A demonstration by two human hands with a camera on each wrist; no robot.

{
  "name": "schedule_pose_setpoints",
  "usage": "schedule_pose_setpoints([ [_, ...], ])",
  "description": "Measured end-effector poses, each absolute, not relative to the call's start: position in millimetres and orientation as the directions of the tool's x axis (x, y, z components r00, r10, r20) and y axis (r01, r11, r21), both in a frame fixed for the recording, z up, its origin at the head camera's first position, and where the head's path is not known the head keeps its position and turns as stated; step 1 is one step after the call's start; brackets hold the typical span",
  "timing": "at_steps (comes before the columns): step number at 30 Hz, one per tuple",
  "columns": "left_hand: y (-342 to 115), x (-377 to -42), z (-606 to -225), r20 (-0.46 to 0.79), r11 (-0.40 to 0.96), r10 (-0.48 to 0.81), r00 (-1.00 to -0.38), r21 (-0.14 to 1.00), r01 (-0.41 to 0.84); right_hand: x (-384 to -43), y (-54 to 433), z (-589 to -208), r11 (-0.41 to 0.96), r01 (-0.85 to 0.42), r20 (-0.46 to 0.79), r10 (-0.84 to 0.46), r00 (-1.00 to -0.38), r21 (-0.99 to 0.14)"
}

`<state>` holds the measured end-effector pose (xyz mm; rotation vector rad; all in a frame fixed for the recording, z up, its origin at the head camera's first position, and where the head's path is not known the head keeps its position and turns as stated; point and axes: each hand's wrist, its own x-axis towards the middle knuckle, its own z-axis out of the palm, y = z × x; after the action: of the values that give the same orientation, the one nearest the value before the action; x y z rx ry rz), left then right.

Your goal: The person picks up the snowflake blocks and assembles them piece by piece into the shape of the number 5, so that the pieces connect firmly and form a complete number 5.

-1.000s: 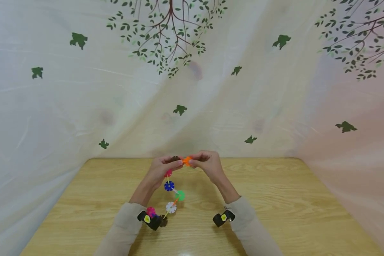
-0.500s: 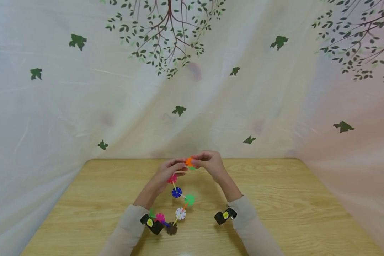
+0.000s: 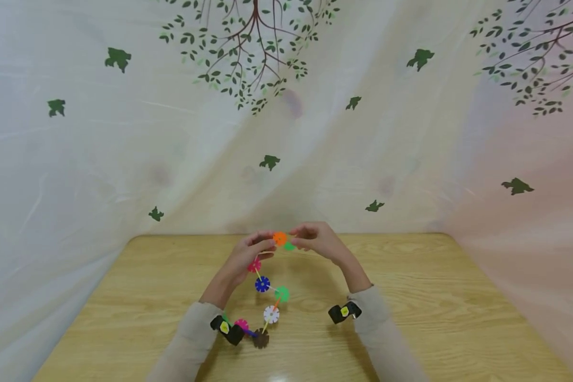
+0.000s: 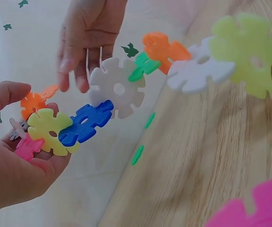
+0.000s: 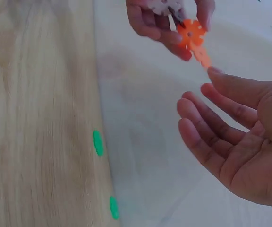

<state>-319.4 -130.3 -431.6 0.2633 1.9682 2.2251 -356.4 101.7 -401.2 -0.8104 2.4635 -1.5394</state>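
Note:
My left hand (image 3: 241, 260) holds one end of a chain of interlocking plastic snowflake discs (image 4: 119, 87), with an orange disc (image 3: 279, 239) at its fingertips. A second, lighter orange disc (image 5: 201, 56) is slotted into that one and sticks out toward my right hand (image 5: 240, 132). That hand is relaxed with parted fingers, its thumb tip right by the lighter disc. From the left palm, where a yellow disc (image 4: 51, 132) and a pink one lie, the chain hangs down past a blue disc (image 3: 262, 284), a white disc (image 3: 271, 314) and a brown disc (image 3: 261, 338) toward the left wrist.
Two loose green discs, a nearer one (image 5: 97, 143) and another (image 5: 114, 208) in the right wrist view, lie along the far edge of the wooden table (image 3: 434, 307). A pale cloth (image 3: 219, 132) printed with branches and birds hangs behind it. Black camera straps circle both wrists.
My right hand, which was pinching the orange disc, has let go and drawn slightly right. My left hand and the chain shifted right and down, then stayed nearly in place.

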Motion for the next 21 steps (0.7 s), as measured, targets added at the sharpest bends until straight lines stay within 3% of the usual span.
schedule_pose_setpoints([
  [14, -134.0, -322.0, -429.1, -0.010, -0.155, 0.198, -0.980, 0.987, -0.041, -402.3, 105.0, -442.5, 0.618, -0.367, -0.095, -0.585, -0.806, -0.696],
  [21, -133.8, -323.6, -431.3, -0.007, -0.161, 0.204, -0.979, 0.986, -0.041, -414.9, 92.2, -448.7, 0.632, -0.412, -0.061, -0.589, -0.806, -0.657],
])
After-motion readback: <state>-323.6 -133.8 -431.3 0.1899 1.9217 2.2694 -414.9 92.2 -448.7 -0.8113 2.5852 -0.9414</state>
